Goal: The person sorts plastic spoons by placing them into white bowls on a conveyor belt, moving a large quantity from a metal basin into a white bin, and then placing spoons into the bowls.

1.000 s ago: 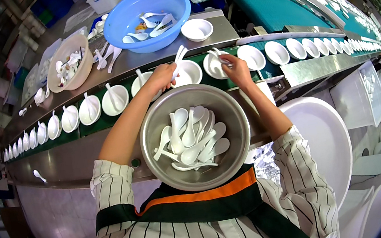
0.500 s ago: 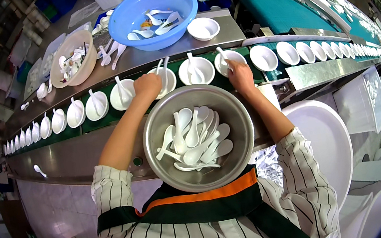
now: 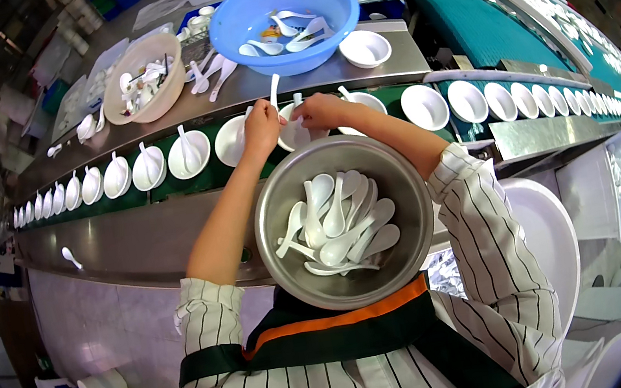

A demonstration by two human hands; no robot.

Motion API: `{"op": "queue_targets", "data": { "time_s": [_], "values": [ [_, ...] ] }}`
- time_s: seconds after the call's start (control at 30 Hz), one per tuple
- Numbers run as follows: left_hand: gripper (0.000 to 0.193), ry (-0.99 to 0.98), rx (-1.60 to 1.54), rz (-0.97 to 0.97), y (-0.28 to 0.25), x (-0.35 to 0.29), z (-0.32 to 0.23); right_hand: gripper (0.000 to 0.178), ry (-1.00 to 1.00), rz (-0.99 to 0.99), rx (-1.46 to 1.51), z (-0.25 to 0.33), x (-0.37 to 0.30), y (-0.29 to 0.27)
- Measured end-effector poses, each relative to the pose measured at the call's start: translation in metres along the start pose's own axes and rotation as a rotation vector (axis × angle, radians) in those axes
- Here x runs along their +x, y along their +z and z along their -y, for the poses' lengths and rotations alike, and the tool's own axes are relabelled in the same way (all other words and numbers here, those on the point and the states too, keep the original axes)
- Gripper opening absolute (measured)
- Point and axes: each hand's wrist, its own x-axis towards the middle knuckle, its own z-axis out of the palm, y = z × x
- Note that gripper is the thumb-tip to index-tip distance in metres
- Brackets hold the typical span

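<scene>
My left hand is closed around a white soup spoon, whose end sticks up from the fingers. Beside it, my right hand pinches another white spoon over a white bowl on the green conveyor belt. The fingers partly cover that bowl and spoon. Just left, a bowl with a spoon sits partly behind my left hand. To the right is a bowl with a spoon leaning in it. A steel bowl full of loose white spoons is against my body.
A blue basin and a beige basin holding spoons stand behind the belt, near a white bowl. Bowls with spoons line the belt leftward; bowls without spoons line it rightward. A large white tub stands at right.
My right hand has moved left from a farther bowl to beside my left hand. My left hand now has a spoon sticking up. The bowls have shifted left along the belt.
</scene>
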Motion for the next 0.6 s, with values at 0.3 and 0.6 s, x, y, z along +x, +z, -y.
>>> {"op": "queue_targets", "data": {
  "time_s": [0.3,0.6],
  "values": [
    [0.053,0.091,0.595,-0.013,-0.035,-0.030,0.000,0.037,0.026,-0.198,1.131,0.002,-0.027,-0.076],
    [0.053,0.427,0.849,0.749,-0.029,-0.137,-0.085,0.064,-0.317,0.071,0.109,0.085,-0.101,-0.039]
  ]
}}
